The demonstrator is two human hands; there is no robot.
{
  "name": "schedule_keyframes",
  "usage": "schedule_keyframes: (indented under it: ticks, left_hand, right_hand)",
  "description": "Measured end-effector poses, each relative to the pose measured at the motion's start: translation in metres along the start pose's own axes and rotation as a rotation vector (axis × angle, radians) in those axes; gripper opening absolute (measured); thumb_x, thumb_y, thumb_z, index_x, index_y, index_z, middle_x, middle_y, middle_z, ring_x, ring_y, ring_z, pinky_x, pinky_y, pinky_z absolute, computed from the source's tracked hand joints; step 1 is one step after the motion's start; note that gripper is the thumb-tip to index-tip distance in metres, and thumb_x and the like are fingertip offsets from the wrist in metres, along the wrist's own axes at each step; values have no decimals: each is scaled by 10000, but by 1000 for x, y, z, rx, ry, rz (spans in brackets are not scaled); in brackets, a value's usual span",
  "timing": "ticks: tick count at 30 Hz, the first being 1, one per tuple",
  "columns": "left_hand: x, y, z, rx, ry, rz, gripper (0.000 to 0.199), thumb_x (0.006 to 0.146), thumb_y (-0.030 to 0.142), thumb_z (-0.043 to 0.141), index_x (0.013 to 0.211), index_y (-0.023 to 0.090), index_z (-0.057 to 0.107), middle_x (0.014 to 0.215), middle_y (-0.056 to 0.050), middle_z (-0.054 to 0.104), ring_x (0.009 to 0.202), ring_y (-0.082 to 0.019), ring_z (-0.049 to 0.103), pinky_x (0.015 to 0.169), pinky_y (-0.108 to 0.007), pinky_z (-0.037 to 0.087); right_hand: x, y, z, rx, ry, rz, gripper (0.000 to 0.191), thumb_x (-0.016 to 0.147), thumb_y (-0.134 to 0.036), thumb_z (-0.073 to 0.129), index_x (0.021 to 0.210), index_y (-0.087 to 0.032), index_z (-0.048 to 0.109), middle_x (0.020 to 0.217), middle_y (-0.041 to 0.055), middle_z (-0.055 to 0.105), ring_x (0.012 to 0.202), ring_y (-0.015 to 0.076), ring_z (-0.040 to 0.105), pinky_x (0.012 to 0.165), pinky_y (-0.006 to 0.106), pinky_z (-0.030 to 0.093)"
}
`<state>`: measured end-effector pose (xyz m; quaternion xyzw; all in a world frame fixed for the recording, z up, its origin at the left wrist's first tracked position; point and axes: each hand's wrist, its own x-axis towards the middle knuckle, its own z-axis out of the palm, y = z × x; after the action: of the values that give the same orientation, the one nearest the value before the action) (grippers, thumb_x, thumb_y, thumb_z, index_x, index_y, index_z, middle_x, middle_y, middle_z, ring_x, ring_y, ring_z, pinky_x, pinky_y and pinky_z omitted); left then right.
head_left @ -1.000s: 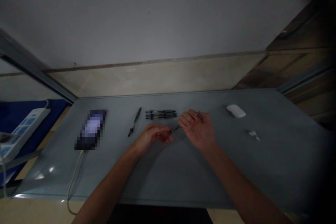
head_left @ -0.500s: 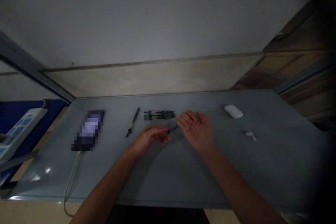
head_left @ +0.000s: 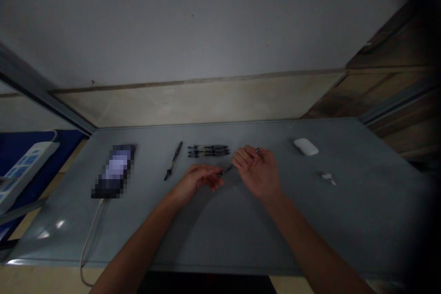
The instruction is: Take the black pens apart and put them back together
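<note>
With twelve o'clock toward the wall, the pen is off between both hands, over the middle of the table, its long axis running from about eight o'clock up to two. The right hand has the larger share of it: the fingers are curled closed around the pen's middle, palm partly turned up, with one end showing by the thumb toward one o'clock. The left hand lies at roughly nine o'clock from the right, its fingers bent and its fingertips at the pen's lower end; whether they pinch that end or only touch it, I cannot tell. A row of pens lies toward eleven o'clock from the right hand, lengthwise from nine to three, and a lone pen lies near ten or eleven from the left, slanting from seven to one. The right fingers hide the held pen's middle, and its lower tip is small and dark against the skin, so its exact shape is unclear. The phone has a blurred-out screen, and both forearms are cut off by the bottom edge.
</note>
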<state>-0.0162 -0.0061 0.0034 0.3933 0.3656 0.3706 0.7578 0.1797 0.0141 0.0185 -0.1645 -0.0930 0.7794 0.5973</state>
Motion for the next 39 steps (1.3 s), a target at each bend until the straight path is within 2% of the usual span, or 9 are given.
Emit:
schedule_keyframes:
  ticks: [30,39]
  left_hand:
    - [0,0,0,1,-5,3,339,776,375,642,939,99,753,796,-133,750,655,-187,640,639,-311,478]
    - [0,0,-2,-3,-12,11,341,782,367,643,945,90,754,790,-131,747,666,-194,646,638,-313,475]
  right_hand:
    - [1,1,-3,-36,-38,-27,418,879,-333,528,673,-225,180,608,-39,227,537,140,288,522,285,383]
    - [1,1,-1,-33,-16,-19,425,869,-345,532,672,-226,174,608,-40,227,537,141,286,519,292,366]
